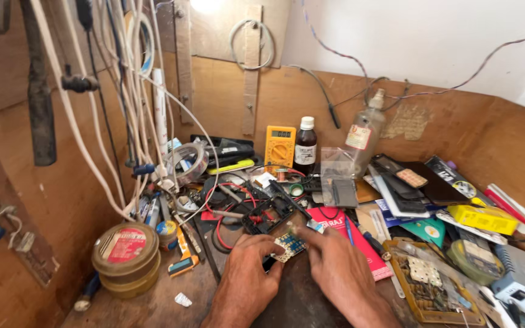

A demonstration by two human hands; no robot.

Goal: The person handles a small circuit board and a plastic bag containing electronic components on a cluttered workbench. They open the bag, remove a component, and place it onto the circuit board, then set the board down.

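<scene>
We are holding a small circuit board, pale with a blue-dotted grid, low in the middle of the cluttered wooden surface, just in front of a black plastic housing with red wires looping out of it. Our left hand is pinching the board's near-left edge, its fingers closing narrowly on it, while our right hand is coming in from the right with its forefinger stretched out, pressing the board's far corner; whether that hand is also gripping something small at the tip is too blurred to tell. To do this well, we judge, we should be keeping the board pinched by its edges only, steadying both wrists on the surface, and keeping the loose red wires out from under it. Around us are lying a round tin stacked on another at the left, a roll of clear tape, a yellow multimeter standing against the back wall, a dark brown bottle beside it, a clear plastic bottle, a red booklet under our right hand and a tray of small parts at the right.
</scene>
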